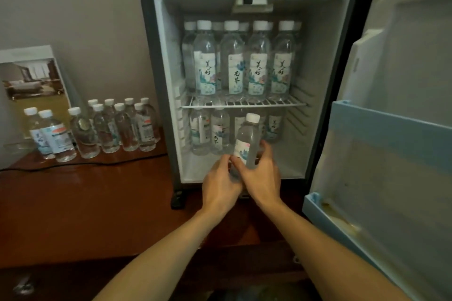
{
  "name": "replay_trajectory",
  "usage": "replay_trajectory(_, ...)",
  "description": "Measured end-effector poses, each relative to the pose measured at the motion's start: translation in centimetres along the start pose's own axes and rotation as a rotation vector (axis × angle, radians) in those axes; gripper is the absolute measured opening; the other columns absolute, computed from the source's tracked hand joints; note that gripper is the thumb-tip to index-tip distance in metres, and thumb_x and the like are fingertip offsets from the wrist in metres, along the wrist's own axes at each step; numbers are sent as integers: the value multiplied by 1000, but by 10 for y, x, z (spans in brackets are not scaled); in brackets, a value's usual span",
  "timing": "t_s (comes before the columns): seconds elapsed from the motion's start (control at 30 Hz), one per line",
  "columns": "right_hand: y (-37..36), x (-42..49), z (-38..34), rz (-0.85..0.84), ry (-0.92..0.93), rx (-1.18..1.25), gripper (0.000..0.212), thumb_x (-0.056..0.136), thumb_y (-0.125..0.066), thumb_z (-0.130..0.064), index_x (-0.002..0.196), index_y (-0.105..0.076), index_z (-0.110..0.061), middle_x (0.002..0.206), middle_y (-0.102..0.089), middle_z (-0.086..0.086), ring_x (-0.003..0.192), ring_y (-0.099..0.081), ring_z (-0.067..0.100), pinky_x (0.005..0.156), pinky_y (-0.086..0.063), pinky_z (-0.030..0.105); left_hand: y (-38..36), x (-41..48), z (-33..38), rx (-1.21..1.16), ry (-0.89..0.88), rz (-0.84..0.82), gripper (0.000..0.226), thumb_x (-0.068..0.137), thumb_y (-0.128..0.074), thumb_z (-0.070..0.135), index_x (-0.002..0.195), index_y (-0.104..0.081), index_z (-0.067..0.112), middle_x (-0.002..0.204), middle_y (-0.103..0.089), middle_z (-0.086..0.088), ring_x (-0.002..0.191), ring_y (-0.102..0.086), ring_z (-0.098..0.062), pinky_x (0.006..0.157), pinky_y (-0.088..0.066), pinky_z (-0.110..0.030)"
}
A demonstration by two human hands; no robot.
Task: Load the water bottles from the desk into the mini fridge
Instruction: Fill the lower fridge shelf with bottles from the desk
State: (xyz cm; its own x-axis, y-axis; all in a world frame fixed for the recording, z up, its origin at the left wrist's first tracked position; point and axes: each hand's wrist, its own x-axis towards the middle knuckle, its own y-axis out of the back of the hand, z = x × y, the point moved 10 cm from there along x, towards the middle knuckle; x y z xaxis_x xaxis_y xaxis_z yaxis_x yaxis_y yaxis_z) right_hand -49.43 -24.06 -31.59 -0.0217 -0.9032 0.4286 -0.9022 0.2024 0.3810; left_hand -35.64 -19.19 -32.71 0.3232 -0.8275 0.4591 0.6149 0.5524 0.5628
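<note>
Before the mini fridge [146,56], left hand [220,186] and right hand [261,178] grip one bottle [247,137]; ten bottles [124,129] line the desk [97,190].

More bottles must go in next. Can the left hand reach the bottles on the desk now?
Probably yes, once it lets go. The left hand holds a bottle at the fridge, but the desk bottles stand to its left, with only a cable before them.

Grey-beige wall [73,7], glossy dark wooden desk [73,203], dim light.
</note>
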Motion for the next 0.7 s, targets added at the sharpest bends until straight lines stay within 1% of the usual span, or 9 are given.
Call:
replay_trajectory(0.07,1,7,9,-4,-24,-5,79,83,-77,-57,145,-39,-24,123,-67,-1,111,-67,19,80,-53,32,-13,9,-1,15,20,-31,30,90,-69,29,117,-54,27,106,-67,5,94,-66,-18,74,-55,-38)
replay_trajectory(0.17,-5,24,16,-31,-59,-33,71,86,-76,-55,140,-41,-24,124,-67,0,112,-66,19,84,-56,35,-27,24,-8,7,71,-50,28,92,-70,27,116,-56,28,109,-67,5,97,-66,-17,78,-55,-35)
replay_trajectory(0.3,-16,45,21,-38,-83,-57,71,88,-75,-53,143,-39,-25,129,-66,2,115,-66,21,89,-57,38,-35,43,-10,-7,36,-9,31,91,-72,20,120,-60,20,110,-71,0,98,-68,-20,77,-55,-34)
replay_trajectory(0.43,-25,61,21,-27,-26,-75,71,91,-73,-49,146,-37,-21,128,-68,6,113,-67,25,82,-54,34,-42,57,-13,10,4,41,29,90,-74,13,117,-63,16,106,-73,-1,95,-70,-19,74,-57,-33)
replay_trajectory(0.53,-34,71,20,-27,36,-98,67,93,-73,-43,145,-36,-22,123,-70,6,108,-69,25,75,-51,31,-45,67,-18,49,2,48,29,89,-72,6,117,-67,13,109,-70,-3,100,-67,-19,78,-53,-29)
replay_trajectory(0.57,-38,73,20,-32,53,-110,66,93,-73,-40,144,-36,-23,122,-70,6,107,-69,25,73,-50,30,-46,71,-20,68,12,50,29,89,-71,7,118,-69,13,112,-69,-4,102,-66,-20,78,-50,-26)
replay_trajectory(0.63,-47,79,22,-33,75,-145,61,95,-72,-37,142,-36,-23,121,-70,7,105,-69,27,71,-46,29,-43,80,-28,95,57,61,26,93,-71,15,119,-70,16,115,-68,-4,101,-66,-19,75,-44,-23)
replay_trajectory(0.7,-53,87,23,-35,69,-182,57,96,-70,-37,140,-39,-19,121,-70,10,106,-68,30,70,-44,29,-39,87,-34,109,110,84,21,96,-69,25,115,-69,18,111,-70,0,97,-68,-19,72,-42,-24)
